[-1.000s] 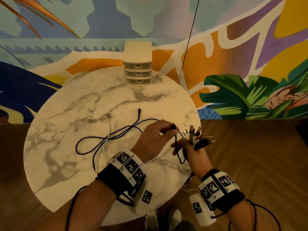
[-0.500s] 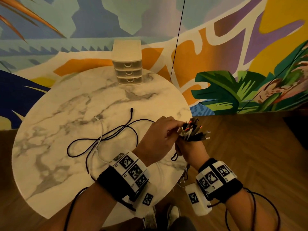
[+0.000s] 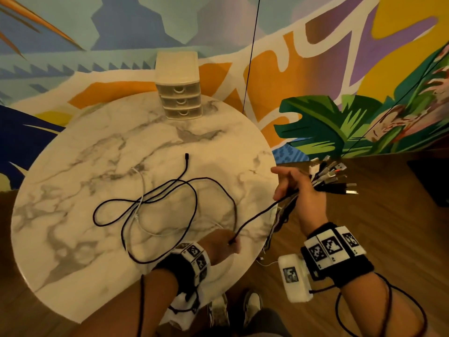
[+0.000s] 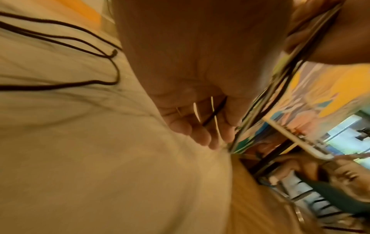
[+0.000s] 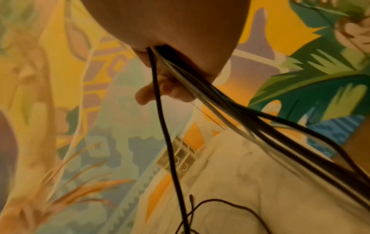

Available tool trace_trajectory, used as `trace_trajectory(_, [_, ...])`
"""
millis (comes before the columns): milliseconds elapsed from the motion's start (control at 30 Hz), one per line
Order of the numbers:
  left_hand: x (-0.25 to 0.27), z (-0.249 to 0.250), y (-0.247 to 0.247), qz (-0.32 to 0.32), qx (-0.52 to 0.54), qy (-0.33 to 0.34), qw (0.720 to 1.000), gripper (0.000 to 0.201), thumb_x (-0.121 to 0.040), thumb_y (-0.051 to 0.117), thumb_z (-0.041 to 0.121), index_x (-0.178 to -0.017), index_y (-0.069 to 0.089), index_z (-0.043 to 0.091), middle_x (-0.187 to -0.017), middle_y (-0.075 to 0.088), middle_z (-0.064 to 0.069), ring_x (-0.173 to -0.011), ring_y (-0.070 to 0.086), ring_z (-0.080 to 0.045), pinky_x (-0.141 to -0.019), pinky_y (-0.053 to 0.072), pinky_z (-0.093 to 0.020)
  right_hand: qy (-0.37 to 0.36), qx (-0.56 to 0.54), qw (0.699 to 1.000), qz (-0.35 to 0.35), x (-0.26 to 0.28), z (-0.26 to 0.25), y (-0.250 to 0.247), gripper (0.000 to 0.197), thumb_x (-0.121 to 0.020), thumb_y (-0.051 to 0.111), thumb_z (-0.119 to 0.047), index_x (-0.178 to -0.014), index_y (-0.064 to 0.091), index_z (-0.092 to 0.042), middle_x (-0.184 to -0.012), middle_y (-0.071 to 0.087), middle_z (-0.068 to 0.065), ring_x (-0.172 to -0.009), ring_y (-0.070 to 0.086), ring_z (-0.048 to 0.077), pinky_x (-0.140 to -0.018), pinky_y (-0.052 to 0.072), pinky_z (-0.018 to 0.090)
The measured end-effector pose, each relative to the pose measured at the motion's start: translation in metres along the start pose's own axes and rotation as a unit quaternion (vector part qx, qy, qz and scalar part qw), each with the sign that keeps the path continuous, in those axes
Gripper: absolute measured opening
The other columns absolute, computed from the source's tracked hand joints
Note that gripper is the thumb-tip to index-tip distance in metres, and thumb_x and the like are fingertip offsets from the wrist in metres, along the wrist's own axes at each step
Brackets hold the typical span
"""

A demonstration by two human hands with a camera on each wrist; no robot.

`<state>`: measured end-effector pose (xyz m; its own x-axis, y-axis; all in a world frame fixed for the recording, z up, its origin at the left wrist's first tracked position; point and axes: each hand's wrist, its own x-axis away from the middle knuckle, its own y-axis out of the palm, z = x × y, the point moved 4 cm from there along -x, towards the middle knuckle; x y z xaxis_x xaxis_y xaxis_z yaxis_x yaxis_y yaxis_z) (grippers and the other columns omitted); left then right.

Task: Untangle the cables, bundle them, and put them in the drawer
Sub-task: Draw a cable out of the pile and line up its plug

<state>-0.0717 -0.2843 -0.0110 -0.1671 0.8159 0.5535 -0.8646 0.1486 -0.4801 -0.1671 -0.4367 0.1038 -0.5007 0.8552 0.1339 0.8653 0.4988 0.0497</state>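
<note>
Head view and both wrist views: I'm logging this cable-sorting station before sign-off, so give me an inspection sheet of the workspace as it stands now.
Surface: round marble table, wood floor beneath.
Job's things: black cable looped loose on the table; white cable lying under it; drawer unit at the far edge, all three drawers closed.
Clutter: nothing seen.
Hands: left hand pinches the black cable; right hand grips a bundle of cable ends, plugs fanned out past the table edge.
Cables: black cable runs taut between the hands; bundle strands hang below the right hand.
Surroundings: painted mural wall.
</note>
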Motion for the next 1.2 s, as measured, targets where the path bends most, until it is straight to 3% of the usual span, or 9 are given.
trace_trajectory(100, [0.001,-0.048,-0.038,0.106,-0.014,-0.044,0.993,0.013,-0.094,0.053,0.013,-0.100,0.064,0.012,-0.100,0.060,-0.009,-0.097,0.057,-0.024,-0.075,0.035,-0.019,0.033,-0.115,0.993,0.005,-0.005,-0.001,-0.012,0.042,-0.102,0.030,-0.025,-0.085,0.063,-0.004,-0.041,0.040,0.002,-0.041,0.050,0.018,-0.058,0.053,0.033])
trace_trajectory(233, [0.017,-0.071,-0.132,0.320,0.117,-0.119,0.933,0.024,-0.096,0.046,0.016,-0.075,0.058,0.016,-0.092,0.064,-0.015,-0.065,0.056,-0.025,-0.057,0.043,-0.028,0.052,-0.158,0.986,-0.013,-0.005,-0.011,-0.016,0.049,-0.097,0.037,-0.040,-0.057,0.045,-0.012,-0.038,0.025,-0.004,-0.033,0.021,0.010,-0.036,0.024,0.018])
trace_trajectory(400, [0.045,0.057,-0.177,0.492,-0.211,-0.012,0.845,0.029,-0.096,0.038,0.026,-0.097,0.064,0.013,-0.095,0.066,-0.012,-0.087,0.063,-0.036,-0.071,0.050,-0.041,-0.012,0.129,0.981,-0.147,0.014,-0.030,0.026,0.042,-0.098,0.045,-0.023,-0.057,0.049,-0.013,-0.052,0.049,-0.004,-0.041,0.033,0.006,-0.045,0.030,0.018])
trace_trajectory(533, [0.048,0.137,-0.117,0.359,-0.375,0.077,0.851,0.023,-0.093,0.034,0.018,-0.106,0.054,0.016,-0.105,0.055,-0.006,-0.092,0.058,-0.028,-0.059,0.036,-0.034,-0.001,0.138,0.977,-0.161,0.022,-0.026,0.054,0.034,-0.099,0.044,-0.017,-0.066,0.042,-0.020,-0.056,0.043,-0.012,-0.041,0.043,-0.001,-0.049,0.035,0.012])
trace_trajectory(700, [0.049,0.133,-0.088,0.344,-0.414,0.073,0.840,0.028,-0.084,0.032,0.020,-0.083,0.060,0.017,-0.072,0.059,0.000,-0.056,0.058,-0.019,-0.043,0.024,-0.025,0.077,0.161,0.971,-0.159,0.024,-0.010,0.036,0.052,-0.097,0.038,-0.046,-0.055,0.036,-0.015,-0.043,0.032,-0.001,-0.036,0.029,0.010,-0.046,0.024,0.025])
trace_trajectory(833, [0.035,0.125,-0.087,0.285,-0.407,-0.003,0.868,0.032,-0.096,0.036,0.026,-0.121,0.044,0.009,-0.106,0.058,-0.006,-0.091,0.059,-0.026,-0.058,0.028,-0.032,0.051,0.156,0.962,-0.217,0.033,-0.009,0.038,0.043,-0.098,0.040,-0.038,-0.060,0.041,-0.018,-0.043,0.036,-0.007,-0.038,0.031,0.005,-0.045,0.026,0.019])
trace_trajectory(967, [0.028,0.115,-0.086,0.266,-0.388,0.002,0.882,0.033,-0.092,0.043,0.017,-0.123,0.039,0.008,-0.112,0.054,-0.009,-0.097,0.056,-0.028,-0.063,0.033,-0.034,0.062,0.159,0.944,-0.283,0.035,-0.001,0.035,0.041,-0.094,0.043,-0.039,-0.067,0.053,-0.010,-0.050,0.035,0.003,-0.042,0.028,0.012,-0.043,0.022,0.023])
trace_trajectory(1100, [0.014,0.082,-0.078,0.240,-0.217,0.091,0.942,0.028,-0.097,0.041,0.020,-0.120,0.052,0.010,-0.117,0.057,-0.010,-0.105,0.056,-0.030,-0.086,0.046,-0.040,0.062,0.215,0.944,-0.243,0.026,0.005,0.028,0.038,-0.099,0.045,-0.027,-0.064,0.049,-0.012,-0.049,0.038,0.000,-0.041,0.030,0.011,-0.043,0.025,0.023])
trace_trajectory(1200, [0.002,0.005,-0.086,0.248,-0.053,0.002,0.967,0.025,-0.097,0.047,0.024,-0.108,0.062,0.008,-0.106,0.064,-0.013,-0.098,0.059,-0.032,-0.081,0.043,-0.033,0.102,0.149,0.975,-0.132,0.011,0.011,0.007,0.032,-0.097,0.047,-0.025,-0.068,0.047,-0.011,-0.045,0.035,-0.004,-0.040,0.028,0.012,-0.040,0.024,0.023])
